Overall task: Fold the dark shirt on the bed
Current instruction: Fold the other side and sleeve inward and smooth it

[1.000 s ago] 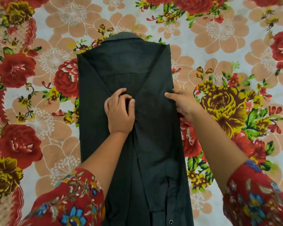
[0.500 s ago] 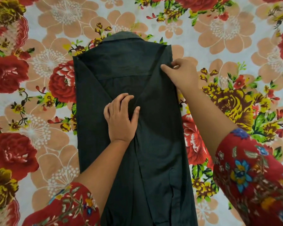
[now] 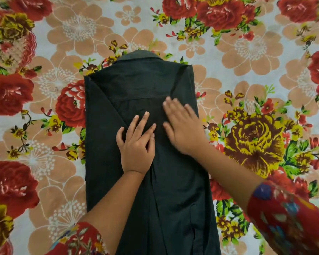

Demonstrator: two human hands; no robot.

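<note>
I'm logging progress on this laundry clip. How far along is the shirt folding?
Done: both sides of the dark shirt are folded inward into a long strip on the flowered bedsheet, collar at the far end. In hand: the left hand and right hand lie flat on the middle overlap, seemingly smoothing it. Left: folding the length up towards the collar; the strip lies unfolded lengthwise.

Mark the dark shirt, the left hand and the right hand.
dark shirt [image 3: 136, 83]: head view, panel below collar.
left hand [image 3: 136, 150]: head view, back of hand.
right hand [image 3: 184, 129]: head view, back of hand.
</note>
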